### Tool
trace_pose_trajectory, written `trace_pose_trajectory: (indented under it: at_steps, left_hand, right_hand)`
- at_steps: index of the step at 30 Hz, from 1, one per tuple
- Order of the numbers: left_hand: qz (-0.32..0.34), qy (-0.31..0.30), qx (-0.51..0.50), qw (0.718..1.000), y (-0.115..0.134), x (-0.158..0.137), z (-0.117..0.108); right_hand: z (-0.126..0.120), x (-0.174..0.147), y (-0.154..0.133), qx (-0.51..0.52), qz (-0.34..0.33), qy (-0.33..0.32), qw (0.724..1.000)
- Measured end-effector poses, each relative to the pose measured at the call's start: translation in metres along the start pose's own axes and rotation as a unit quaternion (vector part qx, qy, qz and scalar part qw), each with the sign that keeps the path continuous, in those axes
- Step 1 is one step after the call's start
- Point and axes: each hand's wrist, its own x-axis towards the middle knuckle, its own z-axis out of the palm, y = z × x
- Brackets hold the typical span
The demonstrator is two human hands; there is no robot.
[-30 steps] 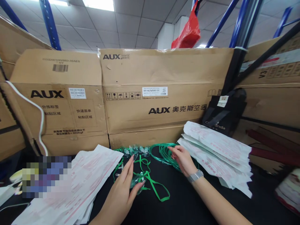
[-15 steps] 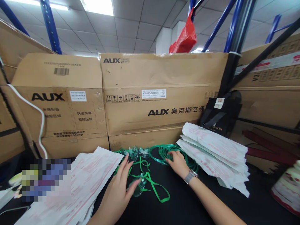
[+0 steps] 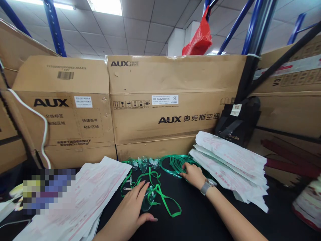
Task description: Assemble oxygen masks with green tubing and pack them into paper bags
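Observation:
My left hand (image 3: 134, 209) is over the black table with its fingers stretched out and thumb spread, holding nothing. Its fingertips reach the edge of a clear green oxygen mask (image 3: 147, 202), partly hidden behind them. A green elastic strap (image 3: 173, 212) loops out to the right of that mask. My right hand (image 3: 194, 175), with a watch on the wrist, has its fingers curled on a coil of green tubing (image 3: 175, 163); the fingertips are partly hidden among the loops. Small clear mask parts with white connectors (image 3: 142, 164) lie in a row at the back.
White printed paper bags (image 3: 82, 197) are stacked on the left, and another stack (image 3: 230, 167) stands on the right. Large cardboard boxes (image 3: 140, 134) wall off the back. A black bag (image 3: 237, 124) is behind the right stack. A patterned container (image 3: 309, 204) sits at the right edge.
My left hand has shifted down and nearer, away from the small mask parts, and its thumb has come off the mask. My right hand has moved slightly right at the tubing.

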Motion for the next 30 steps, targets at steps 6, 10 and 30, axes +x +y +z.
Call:
trace_pose_trajectory:
  at_steps: [6, 10, 30]
  left_hand:
    - [0.003, 0.008, 0.000, 1.000, -0.001, 0.002, -0.001]
    - [-0.001, 0.066, 0.003, 0.998, 0.003, 0.003, -0.006]
    - [-0.049, -0.175, -0.845, 0.502, 0.054, 0.011, 0.018]
  right_hand:
    - [-0.016, 0.005, 0.003, 0.141, -0.007, 0.103, 0.985]
    - [-0.033, 0.000, -0.007, 0.266, 0.000, 0.265, 0.927]
    - [-0.032, -0.102, -0.119, 0.784, -0.156, -0.059, 0.597]
